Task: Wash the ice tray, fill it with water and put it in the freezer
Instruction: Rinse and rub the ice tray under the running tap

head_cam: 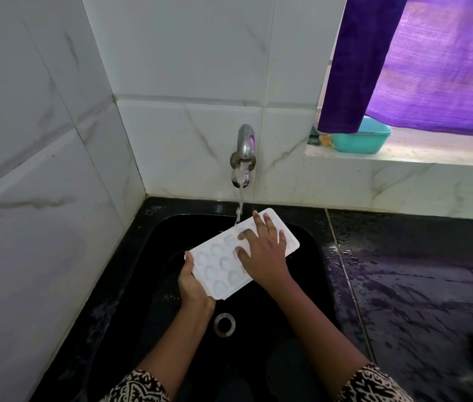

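Ice tray [223,265]: white, held over the black sink [310,256] at centre frame, cavities facing up, tilted a little.
Long axis: runs from lower left to upper right of the frame; the far corner sits under the water stream [240,204] falling from the tap [245,143].
Left hand [193,281]: grip closed around the tray's near short end at lower left, thumb on the rim, fingers hidden beneath; it carries the weight.
Right hand [264,250]: lies flat and spread on the tray's upper half, fingers splayed over the cavities, clasping nothing; this looks like rubbing, not holding.
Nearer hand: the right is closer to the stream, the left anchors the opposite end.
Step, as judged: washing under way; filling and the freezer not yet done.
Next move turns on: sliding the tray along its long axis toward upper right, so the lower-left cavities come under the water.
Drain [224,324]: directly below the tray's near end.
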Demonstrator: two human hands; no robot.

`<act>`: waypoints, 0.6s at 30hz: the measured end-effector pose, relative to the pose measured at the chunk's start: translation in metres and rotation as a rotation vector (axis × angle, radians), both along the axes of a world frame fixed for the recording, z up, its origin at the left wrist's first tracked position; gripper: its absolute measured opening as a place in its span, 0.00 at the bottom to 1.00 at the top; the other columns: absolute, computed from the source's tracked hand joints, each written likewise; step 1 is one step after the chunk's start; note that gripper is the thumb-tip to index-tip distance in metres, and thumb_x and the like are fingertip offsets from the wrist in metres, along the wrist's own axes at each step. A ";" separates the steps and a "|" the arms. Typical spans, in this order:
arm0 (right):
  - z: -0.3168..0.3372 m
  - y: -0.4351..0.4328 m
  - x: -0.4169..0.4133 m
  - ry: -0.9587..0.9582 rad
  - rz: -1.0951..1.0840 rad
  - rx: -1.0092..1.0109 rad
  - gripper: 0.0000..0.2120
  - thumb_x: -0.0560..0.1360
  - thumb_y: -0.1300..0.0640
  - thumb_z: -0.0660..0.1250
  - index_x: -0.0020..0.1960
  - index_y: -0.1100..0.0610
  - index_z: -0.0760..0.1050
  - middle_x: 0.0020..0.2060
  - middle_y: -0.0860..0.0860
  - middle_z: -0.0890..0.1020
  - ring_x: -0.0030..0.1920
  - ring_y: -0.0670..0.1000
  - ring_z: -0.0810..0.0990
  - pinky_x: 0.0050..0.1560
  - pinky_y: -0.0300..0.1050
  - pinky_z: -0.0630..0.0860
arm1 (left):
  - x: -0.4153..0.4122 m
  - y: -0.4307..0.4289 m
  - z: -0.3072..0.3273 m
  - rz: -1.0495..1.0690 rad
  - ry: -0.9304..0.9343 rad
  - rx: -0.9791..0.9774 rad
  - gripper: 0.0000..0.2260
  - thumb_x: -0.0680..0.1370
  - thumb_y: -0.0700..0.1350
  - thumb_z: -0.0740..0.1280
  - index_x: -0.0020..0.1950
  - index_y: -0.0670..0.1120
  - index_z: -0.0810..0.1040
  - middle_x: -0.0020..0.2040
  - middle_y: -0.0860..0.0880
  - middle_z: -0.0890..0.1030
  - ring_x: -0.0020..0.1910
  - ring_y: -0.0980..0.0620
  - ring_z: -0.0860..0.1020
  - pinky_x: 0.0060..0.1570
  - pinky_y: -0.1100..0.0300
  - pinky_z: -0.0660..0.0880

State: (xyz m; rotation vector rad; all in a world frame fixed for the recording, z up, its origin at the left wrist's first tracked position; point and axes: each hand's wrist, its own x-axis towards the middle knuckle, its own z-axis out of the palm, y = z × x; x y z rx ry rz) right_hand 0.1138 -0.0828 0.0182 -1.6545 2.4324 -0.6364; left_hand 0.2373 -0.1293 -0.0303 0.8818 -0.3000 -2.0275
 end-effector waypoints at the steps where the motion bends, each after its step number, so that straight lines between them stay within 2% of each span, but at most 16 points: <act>1: 0.001 -0.002 -0.002 -0.002 0.017 0.001 0.12 0.77 0.49 0.62 0.60 0.50 0.73 0.77 0.49 0.48 0.76 0.51 0.40 0.72 0.59 0.42 | -0.002 0.000 0.001 -0.007 -0.003 -0.004 0.26 0.81 0.60 0.54 0.65 0.42 0.76 0.55 0.39 0.83 0.56 0.37 0.79 0.52 0.45 0.75; 3: 0.002 -0.006 -0.006 -0.002 0.048 0.026 0.13 0.77 0.50 0.62 0.60 0.50 0.74 0.77 0.50 0.47 0.76 0.52 0.39 0.72 0.60 0.43 | -0.006 0.000 0.001 -0.020 -0.008 -0.004 0.25 0.81 0.60 0.53 0.64 0.43 0.76 0.53 0.40 0.84 0.55 0.38 0.79 0.51 0.45 0.75; 5: 0.003 -0.010 -0.009 0.011 0.068 0.071 0.14 0.77 0.48 0.61 0.61 0.50 0.73 0.77 0.50 0.46 0.76 0.52 0.39 0.72 0.61 0.44 | -0.009 -0.003 -0.001 -0.029 0.010 0.011 0.27 0.81 0.60 0.53 0.68 0.42 0.74 0.59 0.39 0.81 0.59 0.37 0.77 0.58 0.42 0.73; 7: 0.002 -0.015 -0.010 0.056 0.082 0.128 0.16 0.78 0.46 0.60 0.62 0.50 0.73 0.77 0.51 0.44 0.76 0.52 0.38 0.72 0.62 0.44 | -0.012 -0.005 -0.003 -0.046 0.047 0.032 0.29 0.80 0.61 0.52 0.72 0.41 0.70 0.66 0.37 0.76 0.65 0.35 0.73 0.67 0.39 0.66; 9: 0.001 -0.019 -0.009 0.083 0.088 0.150 0.18 0.78 0.43 0.59 0.64 0.50 0.72 0.77 0.51 0.43 0.76 0.52 0.37 0.72 0.62 0.42 | -0.015 -0.005 -0.004 -0.059 0.096 0.026 0.30 0.80 0.61 0.53 0.73 0.41 0.68 0.68 0.36 0.74 0.67 0.35 0.71 0.70 0.39 0.62; 11: 0.001 -0.023 -0.005 0.074 0.090 0.135 0.20 0.78 0.42 0.58 0.65 0.50 0.71 0.77 0.51 0.42 0.76 0.52 0.37 0.72 0.62 0.41 | -0.016 -0.005 -0.005 -0.053 0.126 0.016 0.29 0.80 0.60 0.52 0.73 0.41 0.68 0.67 0.36 0.74 0.65 0.36 0.73 0.69 0.39 0.63; 13: 0.001 -0.026 0.000 0.092 0.106 0.137 0.20 0.78 0.42 0.58 0.65 0.50 0.71 0.77 0.51 0.41 0.76 0.52 0.35 0.72 0.62 0.39 | -0.016 -0.004 -0.007 -0.037 0.160 0.019 0.28 0.80 0.58 0.52 0.72 0.40 0.69 0.64 0.37 0.76 0.59 0.38 0.76 0.66 0.41 0.66; 18: -0.006 -0.023 0.005 0.128 0.078 0.124 0.19 0.76 0.41 0.60 0.63 0.48 0.72 0.77 0.51 0.41 0.75 0.52 0.34 0.71 0.61 0.35 | -0.015 0.001 -0.006 -0.014 0.176 0.061 0.27 0.78 0.56 0.53 0.67 0.39 0.73 0.55 0.39 0.79 0.46 0.42 0.81 0.51 0.48 0.74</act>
